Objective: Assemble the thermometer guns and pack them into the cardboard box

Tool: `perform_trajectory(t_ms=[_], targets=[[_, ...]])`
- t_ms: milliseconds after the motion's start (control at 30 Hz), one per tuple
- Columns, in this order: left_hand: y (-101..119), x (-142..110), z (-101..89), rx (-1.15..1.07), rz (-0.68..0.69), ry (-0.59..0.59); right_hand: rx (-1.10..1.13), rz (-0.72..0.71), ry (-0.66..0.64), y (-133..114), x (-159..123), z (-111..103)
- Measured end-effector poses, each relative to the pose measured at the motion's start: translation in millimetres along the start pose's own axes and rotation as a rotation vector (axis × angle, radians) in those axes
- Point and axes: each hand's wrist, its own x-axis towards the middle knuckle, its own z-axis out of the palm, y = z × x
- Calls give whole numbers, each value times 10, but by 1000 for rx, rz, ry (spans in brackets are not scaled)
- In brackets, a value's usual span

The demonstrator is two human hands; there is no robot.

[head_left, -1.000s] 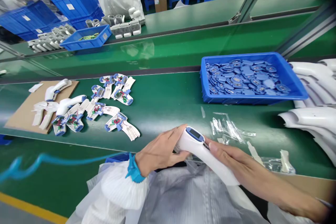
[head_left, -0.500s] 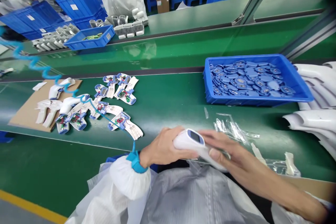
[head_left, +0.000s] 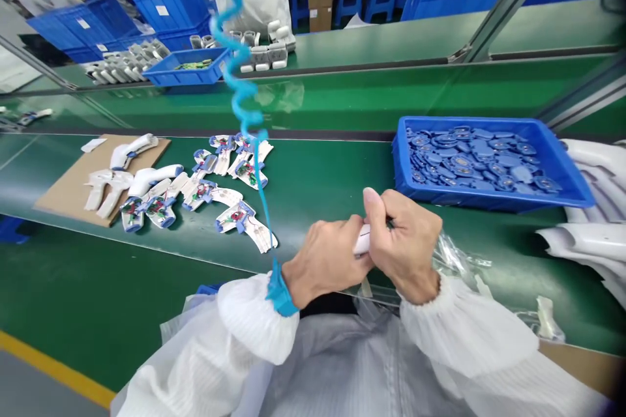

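Observation:
Close in front of my body, both hands are wrapped round a white handheld thermometer point(head_left: 362, 241). Most of it is covered by my fingers; only a short white part shows between the hands. My left hand point(head_left: 328, 254), with a blue wrist strap point(head_left: 282, 293), grips it from the left. On the right, my right hand point(head_left: 405, 234) is closed over the other part, thumb pointing up. To the left of my hands lie several open thermometer halves point(head_left: 247, 225) with circuit boards and wires inside.
A blue bin point(head_left: 493, 202) of blue plastic parts stands right of centre, beside stacked white shells point(head_left: 591, 241). Clear plastic pieces point(head_left: 454, 254) lie by my right wrist. White housings rest on cardboard point(head_left: 63, 189) at left. A blue coiled cord point(head_left: 244, 98) hangs before me.
My right hand has gone from open fingers along the thermometer to a closed grip. The thermometer has turned so its screen is hidden. The coiled cord has swung right with the view.

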Motion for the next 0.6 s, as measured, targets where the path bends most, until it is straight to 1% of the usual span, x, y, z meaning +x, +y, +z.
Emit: perform_trajectory(t_ms=[67,133,167,200,267,300,333,367,467,500,533,600], targets=[[-1,5,-31,-107,-1,-44,10,71,-54,-18,5,-34],[16,12,-41,-140,0,-107,-2,87,-84,-42,13,-37],[29,18,-37,-100,-1,-119,-18,62,-67,-50,18,-22],[42,26,-29,-34,2,-122,-34,21,-20,-54,23,2],[58,47,-17,116,12,-88,-31,-55,84,-43,31,63],[58,59,-20,153,15,-65,-7,-62,130,-28,33,89],[51,71,-32,137,21,-52,26,-40,166,-10,34,105],[38,79,-51,76,27,-44,63,7,194,10,33,108],[-15,81,-123,-184,-13,-52,148,181,246,67,25,37],[-30,76,-136,-229,-34,-59,153,204,220,79,20,2],[-39,72,-138,-238,-46,-67,143,202,160,86,15,-28],[-39,69,-103,-141,-22,-82,91,150,29,82,-4,-47]])
